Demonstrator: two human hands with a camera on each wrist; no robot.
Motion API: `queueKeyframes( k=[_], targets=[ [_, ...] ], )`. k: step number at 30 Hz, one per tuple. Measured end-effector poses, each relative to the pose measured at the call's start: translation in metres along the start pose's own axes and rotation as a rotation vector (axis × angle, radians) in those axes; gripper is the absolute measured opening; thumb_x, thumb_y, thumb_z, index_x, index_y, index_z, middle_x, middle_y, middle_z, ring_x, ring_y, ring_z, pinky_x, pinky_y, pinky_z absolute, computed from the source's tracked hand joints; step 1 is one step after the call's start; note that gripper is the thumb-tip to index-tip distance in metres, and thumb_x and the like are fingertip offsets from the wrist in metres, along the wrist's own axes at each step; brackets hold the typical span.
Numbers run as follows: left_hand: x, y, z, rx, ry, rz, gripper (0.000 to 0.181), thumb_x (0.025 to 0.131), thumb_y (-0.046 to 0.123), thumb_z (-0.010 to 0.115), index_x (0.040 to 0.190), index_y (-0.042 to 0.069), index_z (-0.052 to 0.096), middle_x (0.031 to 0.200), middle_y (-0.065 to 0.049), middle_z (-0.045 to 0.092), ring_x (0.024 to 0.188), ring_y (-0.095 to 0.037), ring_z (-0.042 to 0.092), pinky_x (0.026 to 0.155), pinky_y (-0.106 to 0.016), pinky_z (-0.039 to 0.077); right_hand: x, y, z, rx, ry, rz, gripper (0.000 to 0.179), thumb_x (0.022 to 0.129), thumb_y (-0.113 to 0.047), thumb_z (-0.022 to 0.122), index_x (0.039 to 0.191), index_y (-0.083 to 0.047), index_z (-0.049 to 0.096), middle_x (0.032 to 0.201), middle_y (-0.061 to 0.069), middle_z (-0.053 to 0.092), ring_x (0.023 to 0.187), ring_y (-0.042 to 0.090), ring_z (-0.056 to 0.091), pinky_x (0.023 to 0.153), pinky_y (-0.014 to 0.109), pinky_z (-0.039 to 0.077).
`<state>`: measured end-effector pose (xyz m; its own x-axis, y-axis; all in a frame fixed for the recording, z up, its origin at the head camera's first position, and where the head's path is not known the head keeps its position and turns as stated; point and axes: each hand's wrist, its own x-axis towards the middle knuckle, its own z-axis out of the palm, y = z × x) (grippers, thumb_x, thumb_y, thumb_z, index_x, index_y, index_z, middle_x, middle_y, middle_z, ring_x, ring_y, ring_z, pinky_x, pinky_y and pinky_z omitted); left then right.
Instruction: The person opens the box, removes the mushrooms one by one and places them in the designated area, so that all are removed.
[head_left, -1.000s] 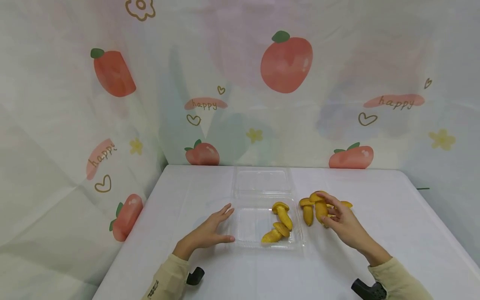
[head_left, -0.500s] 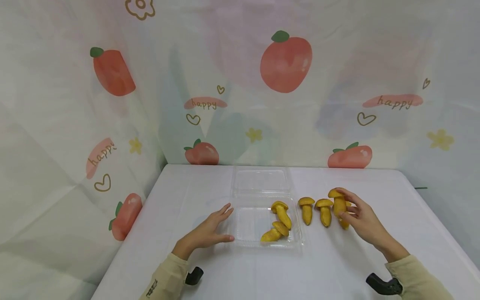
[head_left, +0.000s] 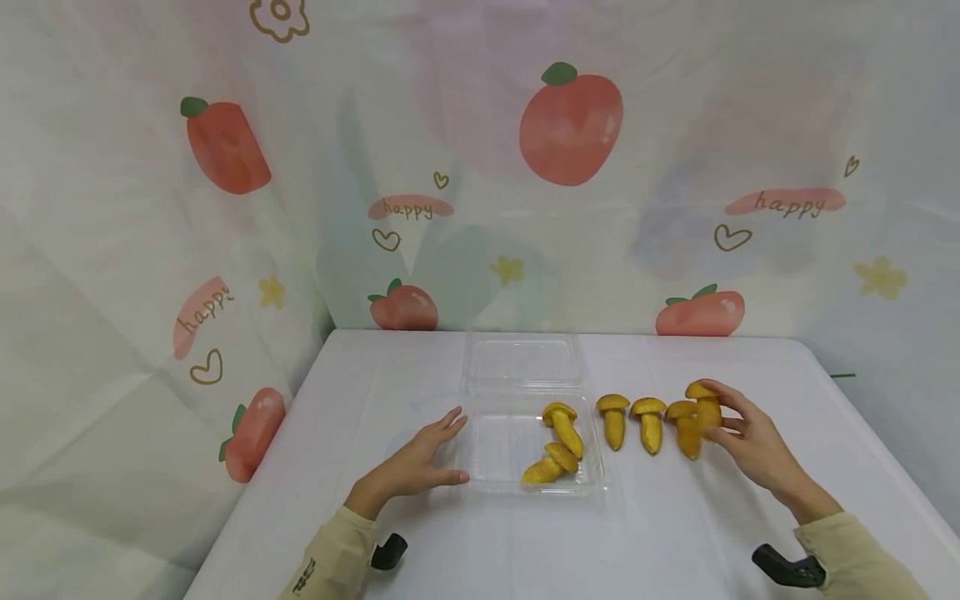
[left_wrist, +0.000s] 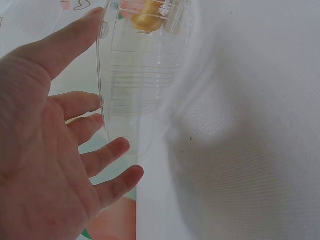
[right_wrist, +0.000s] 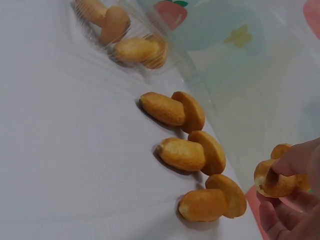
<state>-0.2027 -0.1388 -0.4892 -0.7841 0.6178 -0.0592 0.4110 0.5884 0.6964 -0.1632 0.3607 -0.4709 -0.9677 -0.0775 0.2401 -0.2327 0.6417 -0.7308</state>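
My right hand (head_left: 761,442) pinches a yellow-brown mushroom (head_left: 708,410) between thumb and fingers. In the right wrist view this mushroom (right_wrist: 272,182) is lifted off the table, its stem end toward the camera and its cap partly behind the fingers. Three similar mushrooms lie in a row beside it: one on the left (head_left: 614,425), one in the middle (head_left: 650,429), and one on the right (head_left: 686,433) partly overlapped by the held one. My left hand (head_left: 412,462), fingers spread, is at the left edge of a clear plastic box (head_left: 480,483); its thumb and fingertips appear to touch the rim.
Inside the box's right half lie an upper mushroom (head_left: 567,433) and a lower mushroom (head_left: 545,472). The box's clear lid (head_left: 525,362) is folded back toward the wall. A white cloth covers the table (head_left: 525,550); a fruit-printed sheet (head_left: 480,108) hangs behind.
My right hand has moved right with the mushroom in its fingers, passing above the row, so the middle and right mushrooms now show. My left hand and the box have stayed put.
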Motion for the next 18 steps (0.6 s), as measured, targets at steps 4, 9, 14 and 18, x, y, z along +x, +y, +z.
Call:
queueKeyframes(
  k=[4,9,14,18],
  targets=[
    [0.0,-0.001,0.001,0.016,0.0,0.004,0.091,0.09,0.036,0.077,0.158,0.001,0.028,0.171,-0.016,0.015,0.155,-0.041,0.021,0.121,-0.062,0.027,-0.002,0.006,-0.003,-0.031,0.001,0.038,0.063,0.095,0.008,0.06,0.152,0.005,0.033,0.141,0.034,0.042,0.106,-0.01,0.049,0.073,0.003,0.048],
    [0.0,-0.002,0.001,0.024,0.003,0.005,0.091,0.09,0.036,0.077,0.158,0.001,0.029,0.171,-0.016,0.015,0.155,-0.042,0.021,0.121,-0.062,0.027,-0.004,0.015,-0.006,-0.06,-0.023,0.107,0.065,0.097,0.006,0.058,0.154,0.005,0.029,0.143,0.038,0.039,0.107,0.043,0.057,0.071,0.005,0.049],
    [0.0,-0.002,0.001,0.031,0.001,-0.002,0.09,0.09,0.035,0.077,0.159,0.003,0.028,0.171,-0.014,0.015,0.156,-0.04,0.02,0.122,-0.061,0.027,-0.005,0.027,-0.009,-0.07,-0.021,0.126,0.064,0.097,0.005,0.057,0.155,0.003,0.029,0.144,0.035,0.039,0.112,0.037,0.051,0.072,0.002,0.045],
    [0.0,-0.001,0.001,0.027,0.003,-0.004,0.091,0.09,0.035,0.077,0.159,0.004,0.028,0.171,-0.014,0.015,0.156,-0.039,0.02,0.122,-0.061,0.027,-0.006,0.038,-0.01,-0.075,-0.02,0.126,0.062,0.096,0.004,0.057,0.153,0.005,0.031,0.141,0.034,0.041,0.114,0.034,0.047,0.073,-0.001,0.04]
  ],
)
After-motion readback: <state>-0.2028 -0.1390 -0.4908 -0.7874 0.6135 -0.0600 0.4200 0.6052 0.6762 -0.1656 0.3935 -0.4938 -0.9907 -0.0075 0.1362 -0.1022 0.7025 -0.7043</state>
